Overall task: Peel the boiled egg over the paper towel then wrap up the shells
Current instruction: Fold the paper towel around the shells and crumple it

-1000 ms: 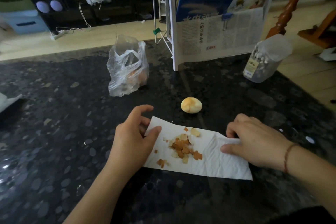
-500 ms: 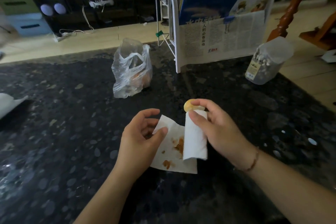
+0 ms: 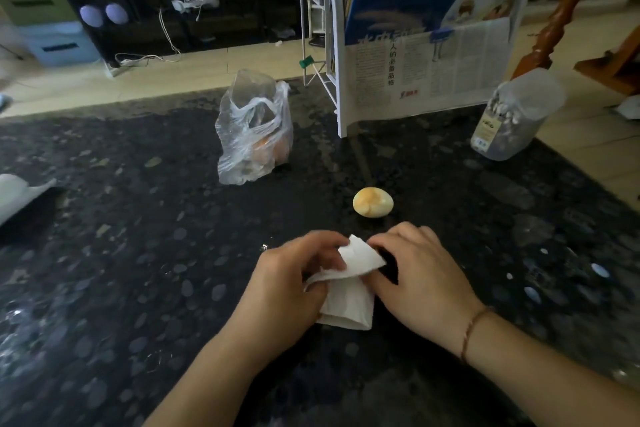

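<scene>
The peeled boiled egg (image 3: 373,202) lies bare on the dark stone table (image 3: 138,253), just beyond my hands. Between my hands sits the white paper towel (image 3: 349,302), folded into a narrow packet with one flap standing up. The shells are hidden inside the folds. My left hand (image 3: 291,284) pinches the towel's left side and upper flap. My right hand (image 3: 415,277) rests against its right side, fingers touching the flap.
A clear plastic bag (image 3: 252,135) with orange items stands behind to the left. A white rack with newspapers (image 3: 415,45) stands at the back, a plastic jar (image 3: 512,118) to its right. More white paper (image 3: 17,194) lies at the left edge.
The towel lay flat with shells showing; the right side was folded over, and now both sides are folded in and the shells are covered. Both hands have closed in on the packet.
</scene>
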The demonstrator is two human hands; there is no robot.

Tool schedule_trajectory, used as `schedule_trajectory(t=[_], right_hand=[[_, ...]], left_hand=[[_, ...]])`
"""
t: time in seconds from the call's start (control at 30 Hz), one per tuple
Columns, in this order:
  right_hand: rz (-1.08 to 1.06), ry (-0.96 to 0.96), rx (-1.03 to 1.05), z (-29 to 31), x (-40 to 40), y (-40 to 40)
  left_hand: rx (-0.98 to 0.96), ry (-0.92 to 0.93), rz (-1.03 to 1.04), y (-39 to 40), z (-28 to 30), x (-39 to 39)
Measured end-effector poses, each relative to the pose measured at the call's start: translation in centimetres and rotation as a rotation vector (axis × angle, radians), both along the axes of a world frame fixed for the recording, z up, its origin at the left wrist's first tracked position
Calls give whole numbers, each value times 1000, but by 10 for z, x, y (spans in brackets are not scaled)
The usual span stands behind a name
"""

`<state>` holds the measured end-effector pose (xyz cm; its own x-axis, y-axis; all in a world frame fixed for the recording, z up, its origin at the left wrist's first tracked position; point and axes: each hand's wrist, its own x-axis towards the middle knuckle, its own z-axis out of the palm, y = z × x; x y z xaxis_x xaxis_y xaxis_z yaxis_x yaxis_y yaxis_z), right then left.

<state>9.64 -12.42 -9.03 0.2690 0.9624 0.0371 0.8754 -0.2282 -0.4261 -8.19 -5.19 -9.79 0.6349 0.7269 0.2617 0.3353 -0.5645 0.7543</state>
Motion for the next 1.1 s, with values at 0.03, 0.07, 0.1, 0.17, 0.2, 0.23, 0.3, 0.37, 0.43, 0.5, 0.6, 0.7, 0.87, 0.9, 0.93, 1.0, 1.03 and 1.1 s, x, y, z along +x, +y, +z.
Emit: schedule_trajectory(t=[0.03, 0.07, 0.1, 0.17, 0.2, 0.23, 0.3, 0.37, 0.43, 0.5, 0.6, 0.7, 0.87, 0.9, 0.93, 1.0, 1.03, 1.1], right_hand=[[6, -7, -7, -1, -1, 0], [7, 1, -8, -1, -1, 1], [6, 15, -6, -1, 0, 2], [-3, 39, 7, -1, 2, 4], [-5, 47, 12, -1, 3, 5], [-7, 52, 13, 0, 3, 5], [-9, 51, 10, 0, 3, 5], [-2, 48, 4, 0, 2, 6], [4, 50, -1, 1, 2, 8], [4, 54, -3, 1, 2, 10], [5, 58, -16, 2, 2, 12], [15, 60, -24, 3, 2, 12], [8, 65, -26, 3, 2, 12], [8, 69, -26, 3, 1, 12], [6, 76, -25, 3, 1, 12], [3, 78, -8, 3, 1, 11], [2, 77, 2, 2, 1, 11], [6, 96, 26, 1, 0, 11]], left_hand=[[60, 36, -62, -1, -1, 0], [104, 74, -123, -3, 0, 1], [125, 115, -174, -5, 2, 1], [105, 199, -277, -4, 8, -2], [89, 250, -334, -2, 11, -5], [81, 311, -386, 0, 15, -8], [95, 434, -477, 6, 22, -11], [112, 521, -544, 10, 31, -13], [116, 577, -593, 14, 38, -14], [140, 629, -633, 16, 42, -16], [228, 679, -694, 18, 42, -19], [232, 754, -739, 18, 44, -24], [625, 644, -763, 21, 33, -23], [645, 631, -769, 24, 28, -21], [655, 604, -778, 27, 23, -20], [617, 540, -772, 30, 19, -17], [571, 489, -751, 31, 18, -16], [437, 382, -664, 31, 15, -13]])
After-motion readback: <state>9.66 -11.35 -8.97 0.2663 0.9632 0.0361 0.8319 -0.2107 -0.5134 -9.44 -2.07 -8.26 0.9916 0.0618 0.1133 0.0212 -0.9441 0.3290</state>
